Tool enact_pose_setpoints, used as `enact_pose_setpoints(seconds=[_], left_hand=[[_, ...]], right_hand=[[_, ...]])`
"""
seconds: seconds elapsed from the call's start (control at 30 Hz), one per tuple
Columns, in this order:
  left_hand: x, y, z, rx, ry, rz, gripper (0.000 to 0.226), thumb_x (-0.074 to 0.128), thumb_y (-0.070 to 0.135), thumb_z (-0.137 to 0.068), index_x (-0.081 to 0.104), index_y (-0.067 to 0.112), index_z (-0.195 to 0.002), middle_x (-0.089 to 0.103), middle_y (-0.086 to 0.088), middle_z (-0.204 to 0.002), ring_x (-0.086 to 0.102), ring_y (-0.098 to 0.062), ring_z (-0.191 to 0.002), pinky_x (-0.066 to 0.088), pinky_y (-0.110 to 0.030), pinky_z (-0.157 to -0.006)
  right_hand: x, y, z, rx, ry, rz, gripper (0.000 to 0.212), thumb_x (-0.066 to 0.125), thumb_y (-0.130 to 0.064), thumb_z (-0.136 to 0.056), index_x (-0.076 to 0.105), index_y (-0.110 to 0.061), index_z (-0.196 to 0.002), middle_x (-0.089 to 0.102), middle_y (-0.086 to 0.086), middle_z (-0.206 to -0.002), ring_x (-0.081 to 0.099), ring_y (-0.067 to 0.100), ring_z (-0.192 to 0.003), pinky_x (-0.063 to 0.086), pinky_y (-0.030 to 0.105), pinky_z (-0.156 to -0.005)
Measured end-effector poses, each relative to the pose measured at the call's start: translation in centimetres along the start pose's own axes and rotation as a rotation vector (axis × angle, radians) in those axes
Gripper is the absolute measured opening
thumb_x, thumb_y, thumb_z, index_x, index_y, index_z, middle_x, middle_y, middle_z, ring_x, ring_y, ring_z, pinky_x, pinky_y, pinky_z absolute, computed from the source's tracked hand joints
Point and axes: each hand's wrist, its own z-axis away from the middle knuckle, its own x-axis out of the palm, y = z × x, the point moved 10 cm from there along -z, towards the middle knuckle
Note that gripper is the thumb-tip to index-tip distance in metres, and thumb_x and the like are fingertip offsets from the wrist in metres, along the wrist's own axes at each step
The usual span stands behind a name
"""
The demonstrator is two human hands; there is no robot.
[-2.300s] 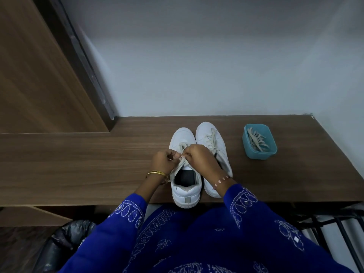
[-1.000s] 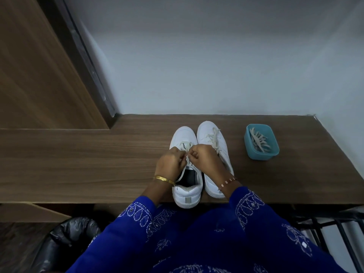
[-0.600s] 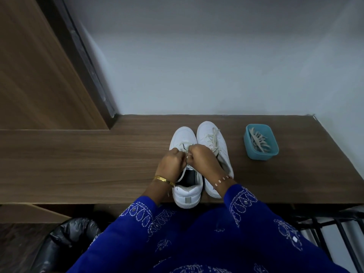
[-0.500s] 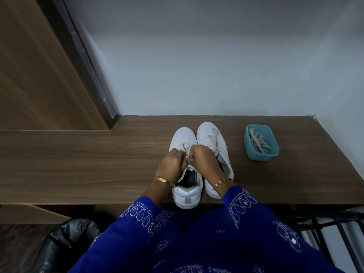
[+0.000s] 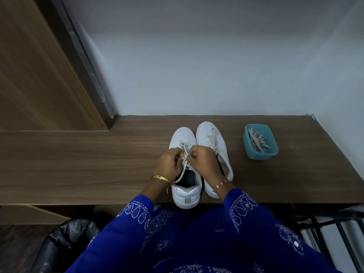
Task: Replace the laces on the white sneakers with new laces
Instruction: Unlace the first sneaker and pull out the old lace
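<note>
Two white sneakers stand side by side on the wooden desk (image 5: 98,164), toes toward the wall. The left sneaker (image 5: 186,192) has its heel over the desk's front edge. My left hand (image 5: 170,164) and my right hand (image 5: 202,162) meet above its tongue, each pinching the cream lace (image 5: 185,152), which runs down toward the shoe's opening. The right sneaker (image 5: 211,138) is laced and partly covered by my right wrist. A teal tub (image 5: 260,152) with more cream laces sits to the right.
A wooden panel (image 5: 39,75) rises at the left and a grey wall stands behind the desk. A black bag (image 5: 65,245) lies below at the left, and a dark metal rack (image 5: 331,229) at the lower right.
My hands have come closer together over the left sneaker's tongue and stay pinched on the lace. The sneakers and the tub have not moved.
</note>
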Motion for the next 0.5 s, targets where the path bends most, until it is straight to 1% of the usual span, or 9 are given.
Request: enact_pose_setpoints(seconds=[0.07, 0.1, 0.13, 0.2, 0.23, 0.27, 0.33, 0.43, 0.5], left_hand=[[0.0, -0.8, 0.2, -0.088, 0.027, 0.113, 0.007, 0.057, 0.004, -0.084, 0.06, -0.002, -0.079, 0.056, -0.007, -0.073, 0.047, -0.017, -0.068, 0.031, -0.012, -0.058], [0.0, -1.3, 0.3, -0.146, 0.042, 0.173, 0.012, 0.055, 0.008, -0.084, 0.06, -0.002, -0.078, 0.055, -0.006, -0.074, 0.048, -0.017, -0.07, 0.033, -0.018, -0.059], [0.1, -1.7, 0.5, -0.194, 0.05, 0.218, 0.016, 0.052, 0.012, -0.083, 0.059, -0.001, -0.078, 0.054, -0.005, -0.073, 0.047, -0.017, -0.07, 0.033, -0.024, -0.061], [0.4, -1.9, 0.6, -0.233, 0.051, 0.275, 0.012, 0.051, 0.009, -0.086, 0.057, 0.005, -0.076, 0.052, -0.004, -0.07, 0.046, -0.017, -0.068, 0.033, -0.026, -0.065], [0.3, -1.8, 0.6, -0.226, 0.049, 0.294, 0.011, 0.052, 0.006, -0.086, 0.055, 0.008, -0.076, 0.052, -0.004, -0.069, 0.046, -0.017, -0.067, 0.034, -0.027, -0.065], [0.3, -1.8, 0.5, -0.205, 0.049, 0.303, 0.01, 0.053, 0.007, -0.085, 0.054, 0.01, -0.076, 0.053, -0.005, -0.07, 0.048, -0.019, -0.067, 0.036, -0.03, -0.064], [0.2, -1.6, 0.4, -0.169, 0.041, 0.295, 0.005, 0.055, 0.014, -0.081, 0.055, 0.014, -0.076, 0.056, -0.007, -0.075, 0.051, -0.02, -0.07, 0.042, -0.032, -0.066], [0.4, -1.3, 0.5, -0.126, 0.02, 0.258, 0.009, 0.059, 0.026, -0.073, 0.055, 0.018, -0.073, 0.058, -0.007, -0.075, 0.052, -0.017, -0.068, 0.042, -0.027, -0.064], [0.4, -0.9, 0.5, -0.113, 0.01, 0.229, 0.01, 0.056, 0.027, -0.072, 0.053, 0.017, -0.07, 0.057, -0.003, -0.072, 0.05, -0.013, -0.065, 0.04, -0.021, -0.062]], right_hand=[[-0.2, 1.0, 0.1, 0.1, 0.069, -0.097, 0.011, 0.06, -0.004, -0.079, 0.065, 0.005, -0.076, 0.062, 0.012, -0.063, 0.046, 0.003, -0.052, 0.033, 0.008, -0.049], [-0.3, 1.5, 0.1, 0.142, 0.09, -0.132, 0.011, 0.06, -0.004, -0.078, 0.065, 0.006, -0.074, 0.062, 0.011, -0.062, 0.045, 0.0, -0.051, 0.034, 0.007, -0.049], [-0.2, 1.9, 0.1, 0.174, 0.096, -0.158, 0.011, 0.061, -0.004, -0.078, 0.065, 0.006, -0.074, 0.062, 0.01, -0.062, 0.045, 0.0, -0.052, 0.036, 0.011, -0.05], [0.0, 2.2, 0.1, 0.196, 0.065, -0.2, 0.005, 0.06, -0.003, -0.079, 0.064, -0.001, -0.077, 0.059, -0.002, -0.062, 0.047, 0.0, -0.055, 0.037, 0.015, -0.055], [0.0, 2.1, 0.1, 0.182, 0.035, -0.214, 0.005, 0.059, -0.003, -0.08, 0.063, -0.006, -0.081, 0.058, -0.005, -0.064, 0.049, 0.0, -0.058, 0.038, 0.014, -0.055], [0.2, 1.9, 0.1, 0.157, 0.0, -0.222, 0.009, 0.057, -0.003, -0.082, 0.064, -0.009, -0.085, 0.059, -0.004, -0.067, 0.053, 0.004, -0.06, 0.04, 0.014, -0.056], [0.6, 1.5, 0.1, 0.103, -0.074, -0.196, 0.012, 0.056, -0.004, -0.084, 0.064, -0.009, -0.091, 0.06, 0.0, -0.072, 0.056, 0.012, -0.066, 0.043, 0.021, -0.061], [0.7, 1.1, 0.0, 0.064, -0.106, -0.11, 0.011, 0.055, -0.003, -0.084, 0.064, -0.006, -0.09, 0.063, 0.005, -0.075, 0.055, 0.014, -0.07, 0.042, 0.025, -0.064], [0.4, 0.8, -0.1, 0.075, -0.083, -0.09, 0.008, 0.056, -0.005, -0.082, 0.062, -0.005, -0.087, 0.059, 0.0, -0.069, 0.053, 0.013, -0.066, 0.041, 0.022, -0.06]])
